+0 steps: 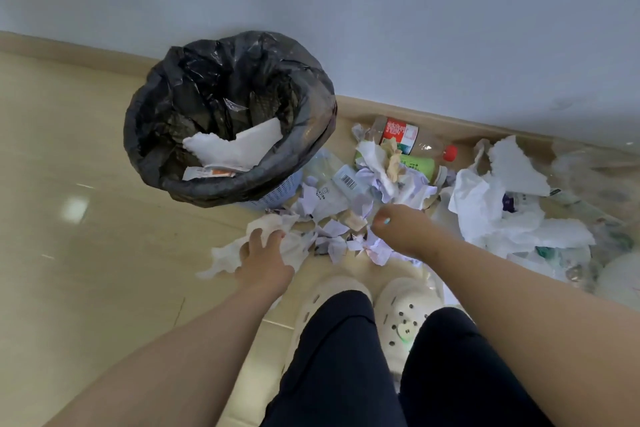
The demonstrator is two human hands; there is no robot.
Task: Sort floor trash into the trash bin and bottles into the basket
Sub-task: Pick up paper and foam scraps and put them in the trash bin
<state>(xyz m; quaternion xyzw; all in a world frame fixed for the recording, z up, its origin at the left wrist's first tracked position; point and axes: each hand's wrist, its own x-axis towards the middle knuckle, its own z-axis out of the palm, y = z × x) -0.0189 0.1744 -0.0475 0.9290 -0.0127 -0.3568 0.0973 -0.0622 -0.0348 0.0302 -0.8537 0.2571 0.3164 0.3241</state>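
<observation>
Crumpled tissue — judged soft, light, best bunched mid-sheet — is gripped by the left hand; the right hand is curled over paper scraps, hold unclear.

barcode: white packet | red bottle label: characters unreadable
</observation>
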